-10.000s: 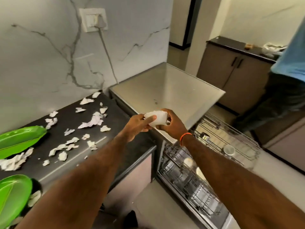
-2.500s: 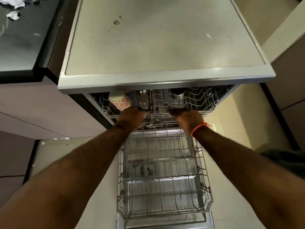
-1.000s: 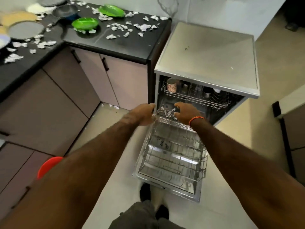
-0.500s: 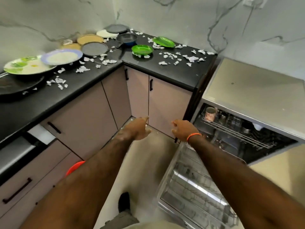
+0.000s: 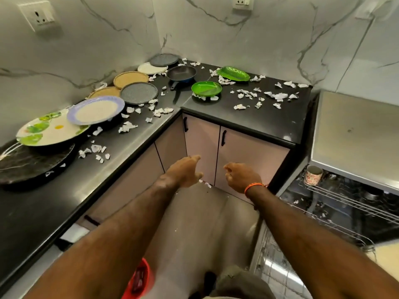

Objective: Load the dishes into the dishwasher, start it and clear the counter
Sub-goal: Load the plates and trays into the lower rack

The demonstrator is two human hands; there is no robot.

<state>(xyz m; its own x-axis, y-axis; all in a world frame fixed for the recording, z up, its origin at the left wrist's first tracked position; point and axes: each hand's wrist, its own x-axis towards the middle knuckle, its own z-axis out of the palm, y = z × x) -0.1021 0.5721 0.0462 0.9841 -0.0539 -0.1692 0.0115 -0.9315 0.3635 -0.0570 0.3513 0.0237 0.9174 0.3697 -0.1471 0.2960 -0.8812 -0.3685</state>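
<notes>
**Empty hands held out before a littered counter**

Nearest the viewer, below the left forearm, a red container (image 5: pixel 138 279) is seen on the floor, blurred. To the right of the right forearm, the dishwasher (image 5: pixel 354 134) is seen open, its lower rack (image 5: pixel 278 266) drawn out beneath the arm and its upper rack (image 5: pixel 349 203) set further right of the wrist. A patterned cup (image 5: pixel 313 175) is held in the upper rack, well to the right of the right hand.

The left hand (image 5: pixel 184 172) and right hand (image 5: pixel 243 177) are extended side by side in front of the pink cabinet doors (image 5: pixel 244 156). Nothing is gripped by either: the left fingers are relaxed and lightly spread, the right fingers loosely curled. An orange band (image 5: pixel 254 186) is worn on the right wrist.

To the left of the left hand, a black counter (image 5: pixel 64 190) is covered with scraps of torn paper (image 5: pixel 127 127). A dark tray (image 5: pixel 28 162), a floral plate (image 5: pixel 51 130) and a blue-rimmed plate (image 5: pixel 96 110) are overlapped there.

Beyond both hands, further plates are laid toward the corner: a grey plate (image 5: pixel 139 92) and a tan plate (image 5: pixel 130 79). A dark frying pan (image 5: pixel 181 74) is placed just beyond them. Two green dishes (image 5: pixel 206 88) (image 5: pixel 233 73) are set among paper scraps, farthest from the right hand.
</notes>
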